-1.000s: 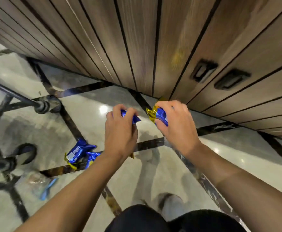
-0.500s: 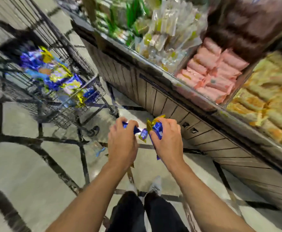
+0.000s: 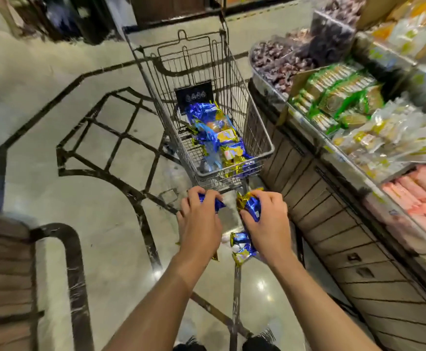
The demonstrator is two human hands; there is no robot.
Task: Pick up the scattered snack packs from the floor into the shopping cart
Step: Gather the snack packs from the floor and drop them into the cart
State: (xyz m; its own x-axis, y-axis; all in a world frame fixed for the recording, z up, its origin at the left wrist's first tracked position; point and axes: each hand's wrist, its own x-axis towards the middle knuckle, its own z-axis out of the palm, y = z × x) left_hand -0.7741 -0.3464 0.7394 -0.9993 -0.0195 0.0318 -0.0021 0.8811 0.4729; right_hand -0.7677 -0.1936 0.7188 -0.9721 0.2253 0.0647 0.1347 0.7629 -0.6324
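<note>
Head view: my left hand (image 3: pixel 199 224) curls its fingers round a blue snack pack (image 3: pixel 213 201), its long axis pointing up-right toward the shopping cart (image 3: pixel 262 138). My right hand (image 3: pixel 266 221) grips blue-and-gold packs (image 3: pixel 251 207), 1 end sticking out above my fingers and another hanging below my palm, long axis roughly along my forearm. Both hands hover just short of the cart's near rim, beside the display shelf (image 3: pixel 358 138). 0.5 s ago the cart stood off to my left; now it sits straight ahead, more packs (image 3: pixel 219 138) piled inside.
</note>
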